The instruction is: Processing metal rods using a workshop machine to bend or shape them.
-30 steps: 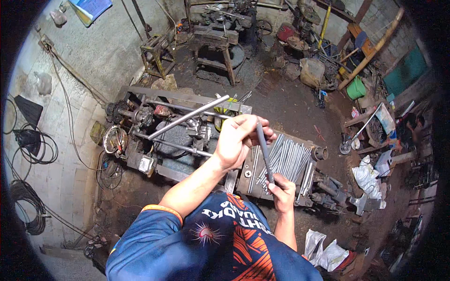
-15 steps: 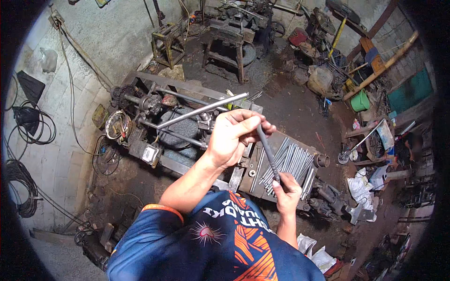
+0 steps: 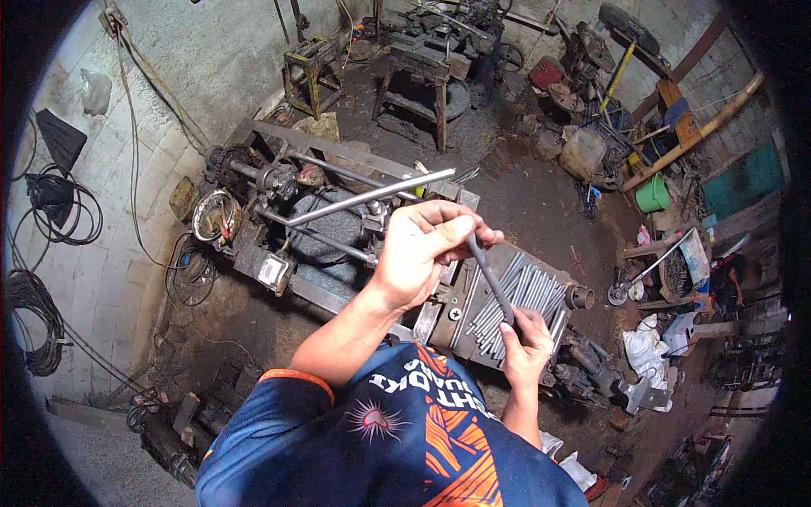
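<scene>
My left hand [image 3: 427,249] is closed, with thumb and fingers pinching the upper end of a dark metal rod [image 3: 492,281]. The rod slants down to the right, and its lower end goes into my closed right hand [image 3: 528,345], where the fingers hide it. Under and beyond the rod, many thin grey metal rods [image 3: 528,297] lie in a loose heap on a metal plate [image 3: 457,340]. Just past my left hand, a bright steel bar [image 3: 372,197] stretches over the machine [image 3: 325,232].
A wire-filled round container [image 3: 217,218] sits at the machine's left end. A small screw-like disc [image 3: 455,313] lies on the plate. Beyond stand a wooden-legged bench [image 3: 440,118] and a yellowish metal stand [image 3: 314,80]. A green bucket [image 3: 652,193] is at the right.
My right hand has shifted slightly to the right along with the rod's lower end. Its fingers now cover the ribbed tip that showed before. My left hand keeps its pinch.
</scene>
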Tool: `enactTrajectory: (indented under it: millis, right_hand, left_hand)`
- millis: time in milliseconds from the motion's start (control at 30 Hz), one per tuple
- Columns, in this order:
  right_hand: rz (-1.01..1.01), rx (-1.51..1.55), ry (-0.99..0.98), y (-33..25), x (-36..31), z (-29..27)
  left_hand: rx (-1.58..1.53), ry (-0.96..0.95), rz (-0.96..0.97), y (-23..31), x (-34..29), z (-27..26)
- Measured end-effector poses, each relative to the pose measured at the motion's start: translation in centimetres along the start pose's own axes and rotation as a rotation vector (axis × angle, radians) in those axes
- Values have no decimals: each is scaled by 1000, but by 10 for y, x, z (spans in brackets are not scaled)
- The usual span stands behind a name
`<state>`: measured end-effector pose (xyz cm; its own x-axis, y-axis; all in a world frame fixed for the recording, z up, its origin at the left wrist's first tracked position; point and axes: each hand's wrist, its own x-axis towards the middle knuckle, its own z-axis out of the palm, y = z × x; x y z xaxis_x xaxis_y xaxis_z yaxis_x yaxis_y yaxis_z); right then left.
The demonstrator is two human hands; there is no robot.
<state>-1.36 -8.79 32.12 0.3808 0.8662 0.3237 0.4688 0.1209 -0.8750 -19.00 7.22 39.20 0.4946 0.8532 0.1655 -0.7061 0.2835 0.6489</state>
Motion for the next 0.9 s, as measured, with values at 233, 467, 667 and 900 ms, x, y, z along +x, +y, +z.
enactTrajectory:
  millis: [233, 467, 667, 900]
  right_hand:
    - [-25, -81, 30, -1, 3, -3]
    - [-32, -71, -4, -5, 1, -4]
    - [96, 95, -109, 3, -6, -3]
    - [214, 264, -160, -1, -12, 0]
  left_hand:
    - [-165, 40, -186, 6, 3, -8]
    - [-302, -99, -168, 3, 4, -24]
    - [-339, -102, -91, 6, 0, -15]
    - [199, 3, 223, -2, -9, -3]
